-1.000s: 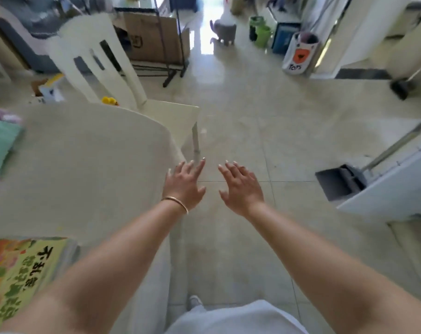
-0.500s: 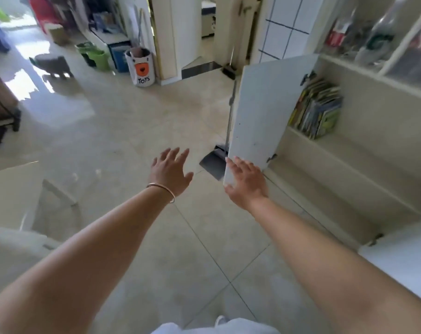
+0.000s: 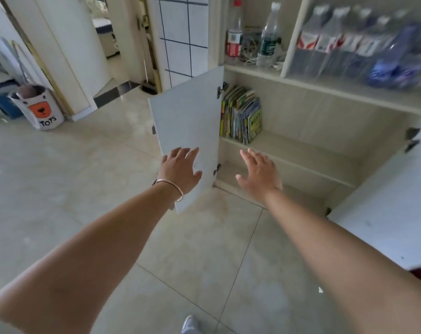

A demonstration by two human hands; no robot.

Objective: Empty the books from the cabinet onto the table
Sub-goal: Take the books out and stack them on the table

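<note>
A beige cabinet (image 3: 308,116) stands ahead with both lower doors swung open. Several colourful books (image 3: 240,115) stand upright at the left end of its middle shelf (image 3: 301,153). My left hand (image 3: 179,168), with a bangle at the wrist, is stretched out in front of the open left door (image 3: 186,126), fingers spread and empty. My right hand (image 3: 259,172) reaches toward the cabinet opening below the shelf, fingers apart, holding nothing. Both hands are short of the books. The table is out of view.
Plastic bottles (image 3: 268,34) fill the upper shelf. The open right door (image 3: 387,208) juts out at the right. A white "TOYS" bin (image 3: 39,109) stands on the tiled floor at the left, beside a doorway (image 3: 113,44).
My view has swung from the table and chair round to the cabinet, which is now closer. Both empty hands have stayed stretched out and now reach toward its open front.
</note>
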